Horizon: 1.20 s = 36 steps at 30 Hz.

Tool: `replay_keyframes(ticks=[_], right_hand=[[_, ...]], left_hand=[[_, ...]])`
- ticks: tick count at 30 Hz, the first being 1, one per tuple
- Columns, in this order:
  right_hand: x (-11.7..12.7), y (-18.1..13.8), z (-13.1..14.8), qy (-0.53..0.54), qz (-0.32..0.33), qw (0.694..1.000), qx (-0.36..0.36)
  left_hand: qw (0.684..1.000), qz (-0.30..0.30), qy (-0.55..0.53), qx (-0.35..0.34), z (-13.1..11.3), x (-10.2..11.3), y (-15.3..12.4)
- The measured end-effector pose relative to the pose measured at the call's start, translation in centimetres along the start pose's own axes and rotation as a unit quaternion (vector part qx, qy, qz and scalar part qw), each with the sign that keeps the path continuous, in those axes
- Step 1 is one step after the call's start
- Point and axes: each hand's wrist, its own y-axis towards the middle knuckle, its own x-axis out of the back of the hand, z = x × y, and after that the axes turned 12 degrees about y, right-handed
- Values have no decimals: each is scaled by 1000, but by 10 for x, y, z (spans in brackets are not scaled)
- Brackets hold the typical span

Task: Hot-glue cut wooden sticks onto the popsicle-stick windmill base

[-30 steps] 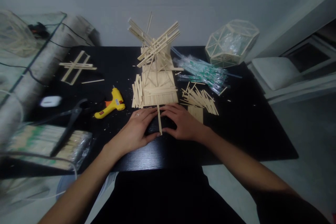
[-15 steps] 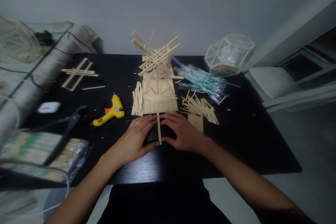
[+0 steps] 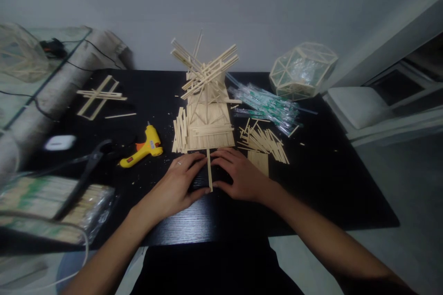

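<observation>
On the black desk (image 3: 318,184), a stick-built windmill (image 3: 212,111) stands at upper centre; below it, the left hand (image 3: 176,185) and right hand (image 3: 242,176) curve inward, fingers (image 3: 223,153) pinching a narrow wooden strip (image 3: 209,171) between them, thumbs at its lower end.

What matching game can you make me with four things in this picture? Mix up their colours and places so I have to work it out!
Things:
1. glue gun
2. thin wooden strip
3. small rounded case
4. many-sided frame

Colours and places:
A. upright between the left hand and the right hand, as you look at the picture
B. at the back right of the black table
C. mostly yellow
D. white, near the table's left side

Right pairs: 1-C, 2-A, 3-D, 4-B.
</observation>
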Motion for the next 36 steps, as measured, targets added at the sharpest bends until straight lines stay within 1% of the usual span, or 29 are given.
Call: replay_keyframes(ticks=[4, 11, 21, 36], right_hand=[[-1, -1, -1, -3, -7, 1000, 6], [-1, 0, -2, 1, 4, 1000, 4], [-1, 0, -1, 0, 3, 1000, 5], [-2, 1, -3, 12, 8, 1000, 1]], left_hand=[[1000, -6, -1, -1, 0, -3, -1], [1000, -12, -11, 3, 2, -6, -2], [1000, -1, 14, -10, 3, -4, 1], [1000, 4, -1, -6, 2, -1, 4]])
